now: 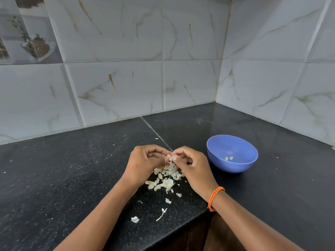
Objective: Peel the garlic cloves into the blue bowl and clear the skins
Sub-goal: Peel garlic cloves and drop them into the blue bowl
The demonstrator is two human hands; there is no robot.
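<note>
While the head view is looking down at a black speckled countertop [63, 178] set into a tiled corner, both hands are meeting just above its front part. The left hand [145, 163] is curling its fingers and pinching a garlic clove [169, 158] from the left side. The right hand [192, 167] is pinching the same clove from the right, with thumb and fingertips closing on it (the exact fingertip contact is too small to resolve). An orange braided wristband [215, 197] is sitting on the right wrist.

Directly below the hands, a pile of garlic skins [165, 180] is lying on the countertop, partly hidden by the hands. Several loose skin fragments [135, 219] are lying apart from the pile, nearer the counter's front edge, among them a thin curled strip [161, 214].

To the right of the right hand, near it but not touching, the blue bowl [233, 165] is standing upright on the countertop. Two small peeled cloves [229, 158] are resting side by side inside it, on the bottom.

Behind the countertop, white marbled wall tiles [190, 78] are forming the corner.
</note>
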